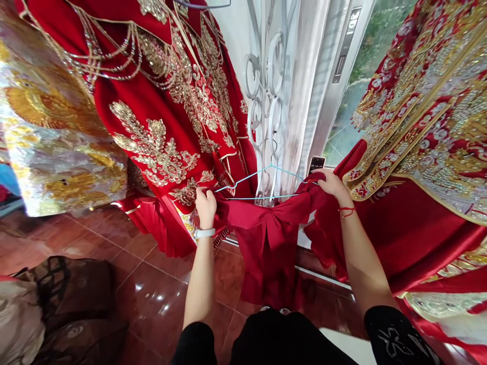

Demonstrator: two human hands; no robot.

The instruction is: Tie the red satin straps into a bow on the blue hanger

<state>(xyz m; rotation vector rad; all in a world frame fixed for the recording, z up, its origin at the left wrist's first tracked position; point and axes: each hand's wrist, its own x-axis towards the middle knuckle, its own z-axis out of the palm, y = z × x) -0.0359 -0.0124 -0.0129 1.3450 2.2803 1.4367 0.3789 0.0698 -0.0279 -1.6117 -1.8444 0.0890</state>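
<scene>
Left hand point(206, 205): gold-embroidered red jacket point(167, 106) crowds far side; lower left open over tiled floor point(152, 294), out to brown bag point(79, 286). Between hands: blue hanger point(262, 197) and dark red dress point(251, 248) bar way; white scrollwork grille point(271, 76) behind. Right hand point(330, 183): beaded jacket point(429, 121) tight on right, phone point(317, 163) just beyond. Narrow gaps below both hands, either side of dress.
</scene>
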